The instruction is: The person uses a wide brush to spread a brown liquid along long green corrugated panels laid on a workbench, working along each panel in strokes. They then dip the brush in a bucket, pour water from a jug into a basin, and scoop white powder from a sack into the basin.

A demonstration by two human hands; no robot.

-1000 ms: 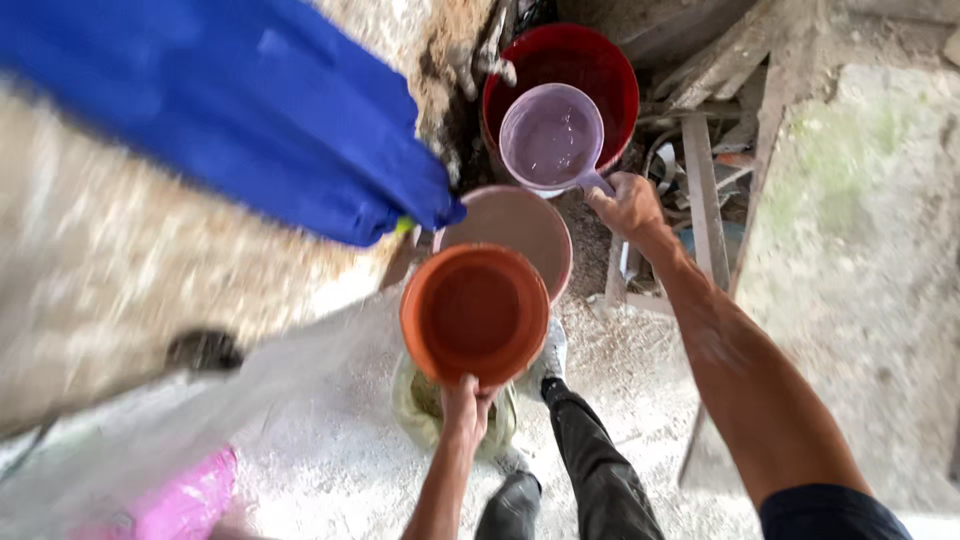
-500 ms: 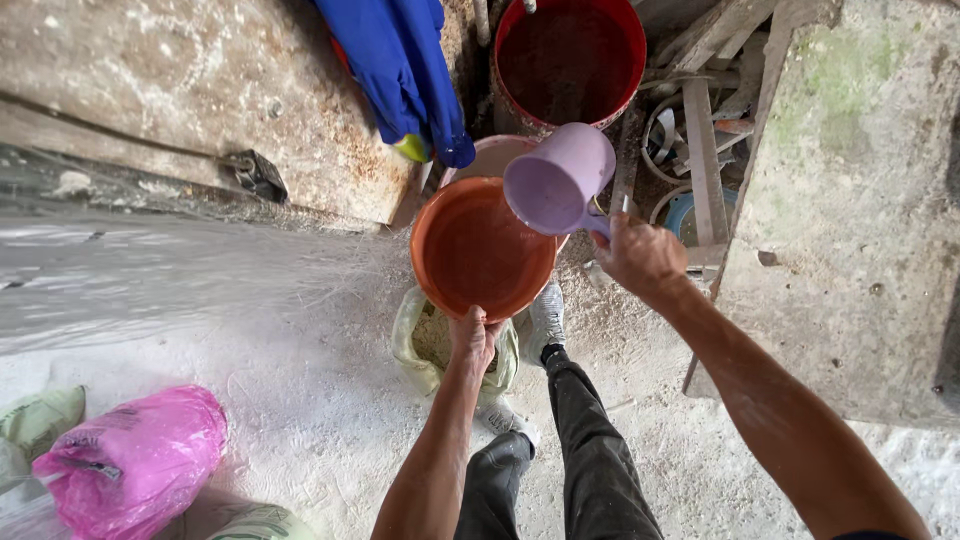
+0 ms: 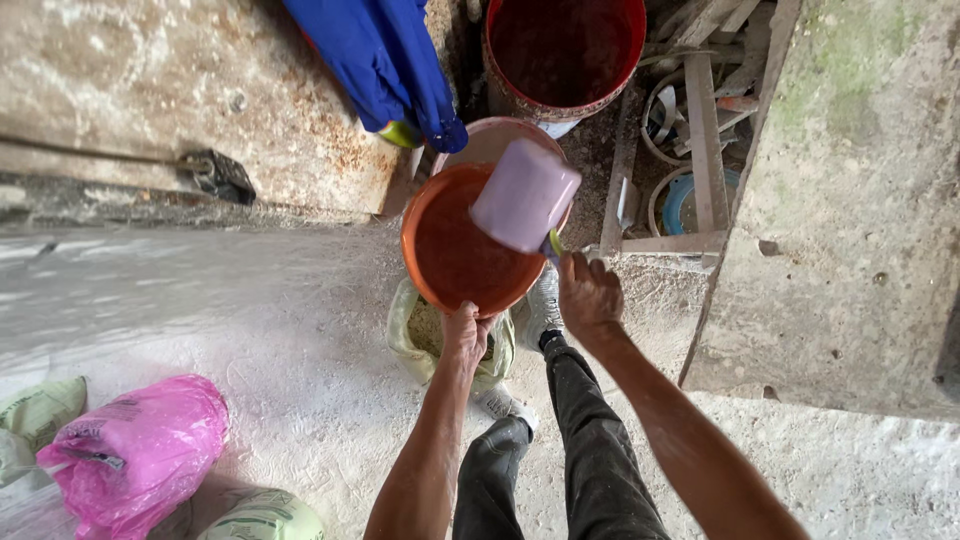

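Note:
My left hand point(image 3: 466, 330) grips the near rim of an orange plastic basin point(image 3: 452, 252) held out in front of me. My right hand point(image 3: 588, 292) holds a pale lilac scoop point(image 3: 524, 194) by its handle, tipped mouth-down over the basin. Below the basin an open yellowish sack point(image 3: 420, 338) stands on the floor between my feet. A large red bucket point(image 3: 562, 52) holding dark liquid stands beyond, with a pinkish tub point(image 3: 482, 142) between it and the basin.
A blue cloth point(image 3: 385, 60) hangs at the top over a stained concrete slab. A concrete block point(image 3: 850, 200) rises on the right. Wooden slats and hoops point(image 3: 692, 140) lie beside the bucket. A pink bag point(image 3: 135, 452) and green sacks lie at lower left.
The lilac scoop left the red bucket, came over the orange basin and tipped from upright to mouth-down. The view swung down toward the floor.

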